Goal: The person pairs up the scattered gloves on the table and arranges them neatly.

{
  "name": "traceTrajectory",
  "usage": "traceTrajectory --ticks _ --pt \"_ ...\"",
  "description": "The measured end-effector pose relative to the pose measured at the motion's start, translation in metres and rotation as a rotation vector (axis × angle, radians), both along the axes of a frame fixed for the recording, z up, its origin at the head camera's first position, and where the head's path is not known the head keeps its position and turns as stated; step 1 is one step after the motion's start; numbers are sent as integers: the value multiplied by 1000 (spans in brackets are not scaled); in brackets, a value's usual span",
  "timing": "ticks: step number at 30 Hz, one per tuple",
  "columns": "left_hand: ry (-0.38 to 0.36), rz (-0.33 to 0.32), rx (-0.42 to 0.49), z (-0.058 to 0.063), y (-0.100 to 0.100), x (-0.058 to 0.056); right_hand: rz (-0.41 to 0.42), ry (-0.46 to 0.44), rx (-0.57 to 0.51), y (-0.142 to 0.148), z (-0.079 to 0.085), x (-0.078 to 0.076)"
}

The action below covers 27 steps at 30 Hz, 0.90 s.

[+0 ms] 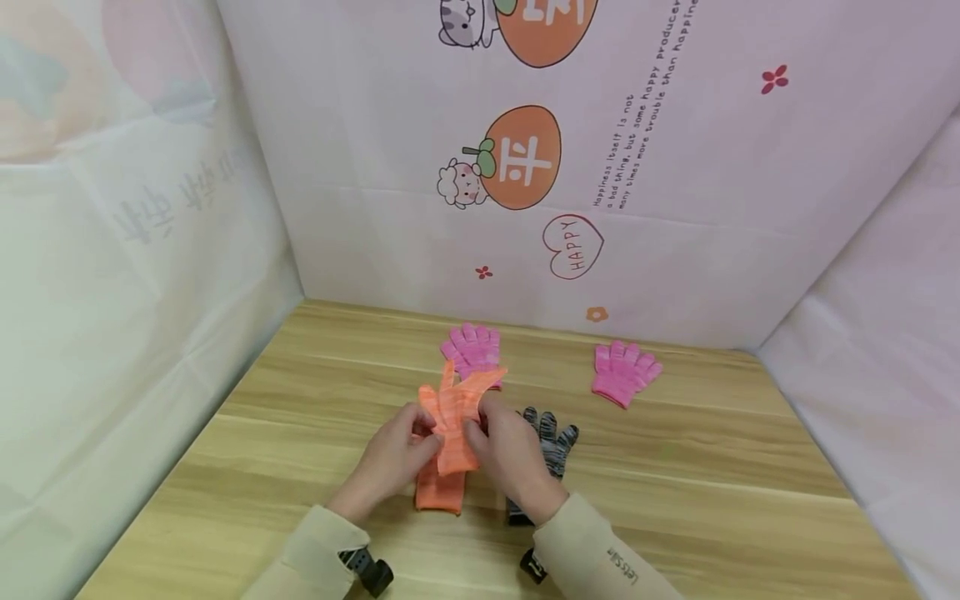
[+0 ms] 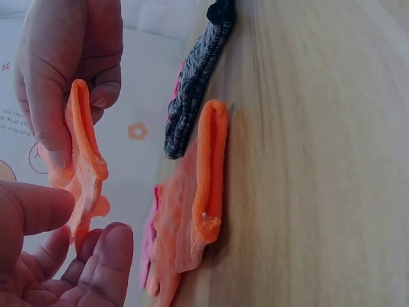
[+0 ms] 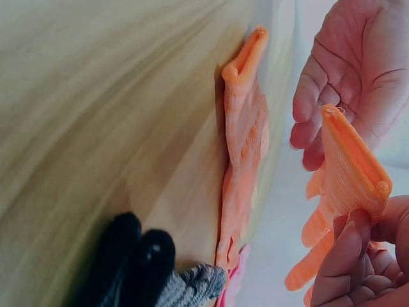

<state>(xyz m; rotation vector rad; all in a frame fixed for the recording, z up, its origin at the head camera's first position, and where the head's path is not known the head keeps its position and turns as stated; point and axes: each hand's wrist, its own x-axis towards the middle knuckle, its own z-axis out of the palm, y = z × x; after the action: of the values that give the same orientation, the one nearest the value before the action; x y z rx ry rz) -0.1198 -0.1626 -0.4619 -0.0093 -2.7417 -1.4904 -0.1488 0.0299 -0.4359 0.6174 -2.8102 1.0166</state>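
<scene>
Orange glove (image 1: pixel 454 421) looks light, soft and stretchy, best held by its thick cuff (image 1: pixel 458 465); right hand (image 1: pixel 517 454) pinches 1 side, left hand (image 1: pixel 393 457) lightly pinches the other, above a 2nd orange glove (image 1: pixel 440 493) on the desk (image 1: pixel 712 454)

The raised glove (image 1: pixel 454 417) hides most of the orange glove (image 1: pixel 440 495) beneath it and part of a pink glove (image 1: pixel 472 343). The right hand (image 1: pixel 516 454) covers part of the grey glove (image 1: pixel 553 450), whose dark cuff blurs in the right wrist view. The top edge cuts a fruit print (image 1: pixel 543 37); the bottom, both sleeves (image 1: pixel 592 537). Their lettering (image 1: pixel 622 566) is too small to read surely.
</scene>
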Motion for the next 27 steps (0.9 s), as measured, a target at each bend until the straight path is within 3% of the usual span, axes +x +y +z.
traceTrajectory --ticks 9,17,27 --pt "4 9 -20 -2 -5 2 2 -31 18 -5 -5 4" --pt "68 2 -109 -2 -9 4 43 -67 46 -6 -12 5" --pt "41 -7 -182 1 -8 8 64 -139 84 -8 -14 9"
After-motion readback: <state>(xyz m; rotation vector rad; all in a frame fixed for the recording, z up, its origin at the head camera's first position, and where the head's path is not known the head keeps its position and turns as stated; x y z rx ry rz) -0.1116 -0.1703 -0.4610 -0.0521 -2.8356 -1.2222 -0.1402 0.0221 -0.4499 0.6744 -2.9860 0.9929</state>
